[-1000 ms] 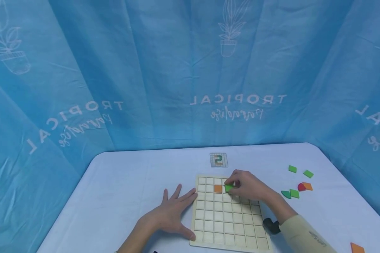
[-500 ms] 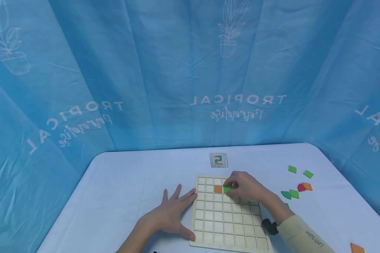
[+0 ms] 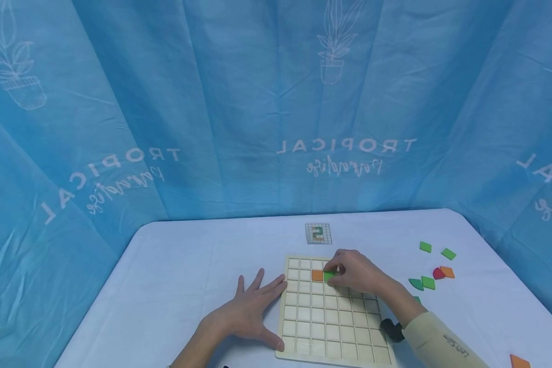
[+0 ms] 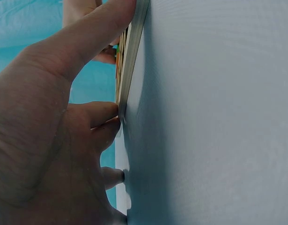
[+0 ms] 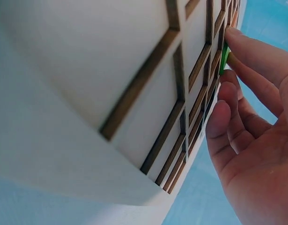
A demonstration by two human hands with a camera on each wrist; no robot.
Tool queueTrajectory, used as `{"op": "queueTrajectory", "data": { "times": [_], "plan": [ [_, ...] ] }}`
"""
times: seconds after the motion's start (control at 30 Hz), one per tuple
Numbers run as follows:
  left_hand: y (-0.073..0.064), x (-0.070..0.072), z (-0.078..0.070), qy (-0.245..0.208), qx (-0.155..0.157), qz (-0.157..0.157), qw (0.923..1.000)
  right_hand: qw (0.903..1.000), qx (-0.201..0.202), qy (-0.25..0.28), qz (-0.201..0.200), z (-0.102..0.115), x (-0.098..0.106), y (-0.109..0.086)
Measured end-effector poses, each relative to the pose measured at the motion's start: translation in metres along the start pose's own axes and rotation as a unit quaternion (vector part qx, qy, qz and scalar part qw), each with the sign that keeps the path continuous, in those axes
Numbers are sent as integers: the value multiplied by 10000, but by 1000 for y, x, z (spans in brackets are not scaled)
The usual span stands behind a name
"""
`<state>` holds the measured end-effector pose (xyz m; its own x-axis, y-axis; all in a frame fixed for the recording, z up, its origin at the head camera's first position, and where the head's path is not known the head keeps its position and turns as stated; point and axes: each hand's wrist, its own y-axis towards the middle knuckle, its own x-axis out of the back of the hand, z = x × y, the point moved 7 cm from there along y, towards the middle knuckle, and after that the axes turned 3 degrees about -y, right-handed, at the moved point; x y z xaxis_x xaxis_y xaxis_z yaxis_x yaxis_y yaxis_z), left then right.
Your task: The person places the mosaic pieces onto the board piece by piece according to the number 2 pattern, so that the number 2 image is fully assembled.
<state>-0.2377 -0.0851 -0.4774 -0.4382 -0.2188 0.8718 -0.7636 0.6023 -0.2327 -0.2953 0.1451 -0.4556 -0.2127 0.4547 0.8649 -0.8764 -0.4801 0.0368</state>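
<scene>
A pale wooden grid board (image 3: 317, 316) lies on the table. My left hand (image 3: 246, 312) has its fingers spread, with thumb and fingertips against the board's left edge. In the left wrist view, the thumb (image 4: 94, 35) and two fingers touch the board's side. My right hand (image 3: 359, 272) pinches a green square tile (image 3: 329, 276) at a cell in the second row from the far edge. Just left of it sits an orange square tile (image 3: 317, 275) in the grid. In the right wrist view, the green tile (image 5: 224, 58) is seen edge-on at the fingertips, partly hidden.
A small card (image 3: 318, 233) with a coloured grid pattern lies beyond the board. Right of the board are loose green tiles (image 3: 428, 282), a dark green curved piece (image 3: 416, 284), a red piece (image 3: 438, 273) and an orange tile (image 3: 447, 272). Another orange tile (image 3: 519, 361) lies near right.
The right hand has slid the green tile slightly left, up close to the orange one. A green piece by the right forearm has come into view. The left hand stays in place.
</scene>
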Motion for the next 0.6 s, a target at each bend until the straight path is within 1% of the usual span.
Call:
{"op": "queueTrajectory", "data": {
  "times": [0.2, 0.33, 0.47, 0.6],
  "plan": [
    [0, 0, 1, -7, 38, 9, 10000, 10000, 10, -45, 18, 2, 0, 0],
    [0, 0, 2, -27, 47, 21, 10000, 10000, -17, 62, 60, 2, 0, -1],
    [1, -1, 2, -59, 35, 18, 10000, 9995, -171, 264, 47, -2, 2, -2],
    [0, -1, 1, -60, 14, 0, 10000, 9989, -308, 353, 7, -7, 5, -4]
  ]
}}
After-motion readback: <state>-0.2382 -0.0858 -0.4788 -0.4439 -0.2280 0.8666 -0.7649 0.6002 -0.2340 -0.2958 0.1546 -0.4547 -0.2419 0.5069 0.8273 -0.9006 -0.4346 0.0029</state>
